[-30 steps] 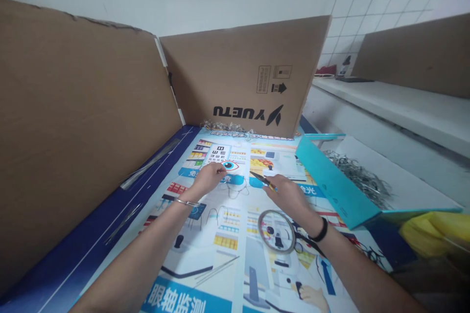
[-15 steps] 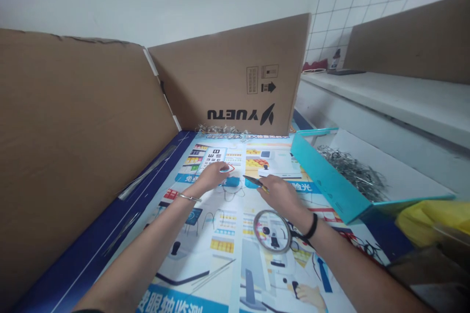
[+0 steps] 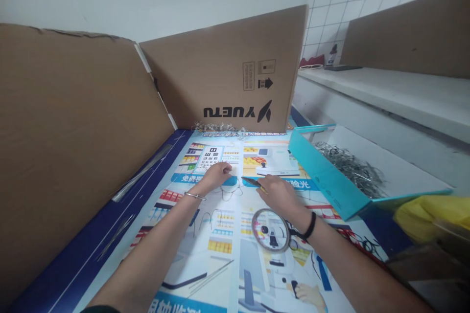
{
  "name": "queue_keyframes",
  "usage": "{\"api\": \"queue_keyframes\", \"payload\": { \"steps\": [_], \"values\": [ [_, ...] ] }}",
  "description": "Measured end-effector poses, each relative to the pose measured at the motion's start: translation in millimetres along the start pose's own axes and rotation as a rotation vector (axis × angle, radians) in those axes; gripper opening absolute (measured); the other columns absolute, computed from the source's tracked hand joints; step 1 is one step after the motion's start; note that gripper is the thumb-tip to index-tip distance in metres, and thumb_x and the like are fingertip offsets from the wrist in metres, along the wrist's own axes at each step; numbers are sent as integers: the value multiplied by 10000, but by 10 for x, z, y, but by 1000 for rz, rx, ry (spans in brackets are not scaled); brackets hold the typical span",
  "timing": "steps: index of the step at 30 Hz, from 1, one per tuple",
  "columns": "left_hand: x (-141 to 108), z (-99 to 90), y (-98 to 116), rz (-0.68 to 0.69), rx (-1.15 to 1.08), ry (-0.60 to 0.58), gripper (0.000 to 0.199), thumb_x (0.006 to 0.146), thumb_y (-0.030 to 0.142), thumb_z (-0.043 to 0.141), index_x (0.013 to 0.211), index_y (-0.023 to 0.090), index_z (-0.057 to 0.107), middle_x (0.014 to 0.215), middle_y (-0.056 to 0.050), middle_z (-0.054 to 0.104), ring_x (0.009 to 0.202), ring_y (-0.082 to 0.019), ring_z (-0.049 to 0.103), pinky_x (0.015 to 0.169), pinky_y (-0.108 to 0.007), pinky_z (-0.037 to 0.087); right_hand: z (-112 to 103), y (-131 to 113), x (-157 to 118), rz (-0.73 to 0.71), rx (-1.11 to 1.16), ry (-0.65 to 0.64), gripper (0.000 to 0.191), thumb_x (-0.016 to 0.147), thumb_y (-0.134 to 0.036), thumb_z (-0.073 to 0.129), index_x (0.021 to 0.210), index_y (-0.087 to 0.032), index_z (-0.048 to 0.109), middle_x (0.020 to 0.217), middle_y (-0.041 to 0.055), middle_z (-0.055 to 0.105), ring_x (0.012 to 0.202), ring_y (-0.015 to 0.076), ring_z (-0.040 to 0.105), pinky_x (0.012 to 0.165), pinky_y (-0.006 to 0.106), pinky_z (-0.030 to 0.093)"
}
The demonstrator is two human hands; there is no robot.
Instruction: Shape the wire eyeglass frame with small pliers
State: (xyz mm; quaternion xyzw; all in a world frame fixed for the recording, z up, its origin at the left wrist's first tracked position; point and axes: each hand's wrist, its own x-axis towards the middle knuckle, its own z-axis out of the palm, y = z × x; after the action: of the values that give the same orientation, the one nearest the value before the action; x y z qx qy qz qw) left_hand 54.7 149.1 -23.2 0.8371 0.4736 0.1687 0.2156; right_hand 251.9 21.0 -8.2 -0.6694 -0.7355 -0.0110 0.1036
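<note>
My left hand (image 3: pixel 218 175) is closed in a pinch over the printed mat (image 3: pixel 220 220), and whatever sits between its fingertips is too small to make out. Pliers with a dark, pointed nose (image 3: pixel 251 182) are gripped in my right hand (image 3: pixel 281 194), their tip pointing left toward the left hand with a small gap between. Thin bent wire (image 3: pixel 232 193) lies on the mat just below the two hands. Beside my right wrist is a round magnifying glass (image 3: pixel 271 230); its handle runs toward the forearm.
Right of the hands stands a turquoise box (image 3: pixel 330 181) holding a heap of tangled wire pieces (image 3: pixel 348 168). Cardboard panels (image 3: pixel 227 68) wall the back and left. Small clear pieces (image 3: pixel 216 127) lie along the back panel. Straight wires (image 3: pixel 211 279) rest near the front; yellow material (image 3: pixel 433 217) lies at right.
The small orange-edged loop seen at my left fingertips is now out of sight as that hand has turned slightly. The pliers stay in my right hand. The whole view has shifted a little.
</note>
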Motion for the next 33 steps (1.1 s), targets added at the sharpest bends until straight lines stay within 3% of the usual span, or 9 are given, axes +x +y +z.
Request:
{"api": "queue_keyframes", "payload": {
  "steps": [5,12,15,21,29,33],
  "values": [
    [-48,7,-27,16,-6,19,34,688,184,570,696,172,601,700,-6,603,657,-135,524,587,-222,334,50,9,1,-32,-19,10,167,830,-264,481,904,-189,611,919,68,631,879,186,568,724,256,372],
    [-84,-10,-31,10,-28,46,58,684,181,552,629,170,568,622,9,577,600,-126,502,552,-222,314,82,4,6,-52,-35,49,171,837,-271,472,882,-187,614,893,61,629,856,187,575,699,255,372],
    [-96,-35,-25,1,-68,42,59,692,209,552,647,171,562,615,15,576,593,-121,510,546,-212,337,57,2,3,-49,-26,49,173,840,-270,469,896,-191,612,898,59,627,863,181,572,713,250,374],
    [-129,-70,37,-141,-371,-68,108,673,249,590,689,168,521,529,22,551,512,-112,519,471,-192,348,40,21,7,-18,0,65,205,846,-277,468,970,-194,608,928,64,626,891,181,563,722,238,383],
    [-148,-84,48,-242,-526,-172,227,694,250,578,900,152,585,534,14,569,448,-85,489,435,-176,348,53,49,11,0,34,132,268,851,-287,467,1066,-202,601,952,61,631,916,180,562,739,237,396],
    [-155,-72,48,-260,-545,-168,229,703,325,584,851,152,614,531,24,547,421,-65,457,436,-175,349,56,50,5,7,38,141,277,850,-307,471,1070,-199,603,969,61,629,920,182,564,729,239,403]
  ]
}}
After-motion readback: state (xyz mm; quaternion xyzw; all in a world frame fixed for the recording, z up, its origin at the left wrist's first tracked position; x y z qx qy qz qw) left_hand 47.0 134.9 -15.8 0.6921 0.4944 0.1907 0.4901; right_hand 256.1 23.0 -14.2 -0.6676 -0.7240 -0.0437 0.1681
